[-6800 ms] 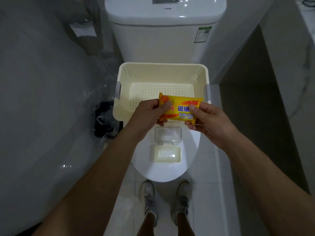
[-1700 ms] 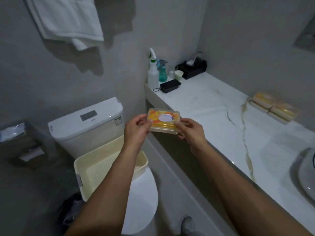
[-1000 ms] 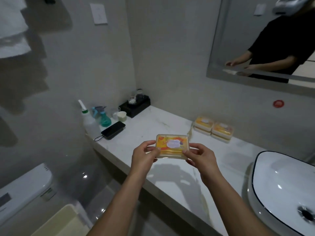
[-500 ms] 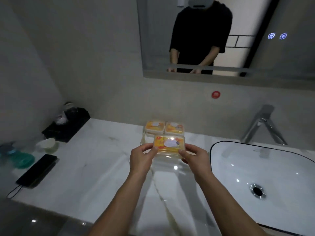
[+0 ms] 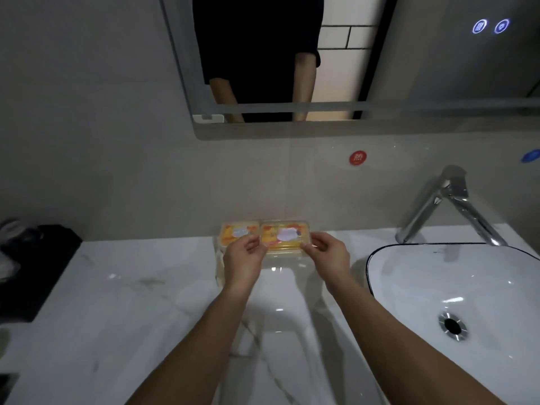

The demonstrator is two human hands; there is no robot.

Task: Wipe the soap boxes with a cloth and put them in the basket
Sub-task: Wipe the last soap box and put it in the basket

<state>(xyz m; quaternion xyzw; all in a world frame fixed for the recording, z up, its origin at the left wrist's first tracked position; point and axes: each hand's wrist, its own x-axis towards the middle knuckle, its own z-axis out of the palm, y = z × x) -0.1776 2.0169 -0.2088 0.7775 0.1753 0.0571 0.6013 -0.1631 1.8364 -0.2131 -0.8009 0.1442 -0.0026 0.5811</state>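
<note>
I hold a clear soap box with a yellow soap pack inside, gripped at its two ends by my left hand and my right hand. It sits at the back of the white marble counter, over a stack of similar boxes near the wall. Another yellow soap box lies just to its left, touching it. The box underneath the held one is hidden. No cloth or basket is in view.
A white basin with a chrome tap fills the right side. A black tray stands at the left edge of the counter. A mirror hangs on the wall above, showing a person in black.
I turned from the toilet and basket to the counter, carrying the soap box in both hands. Over the last half second the box moved forward onto the stack by the wall.
</note>
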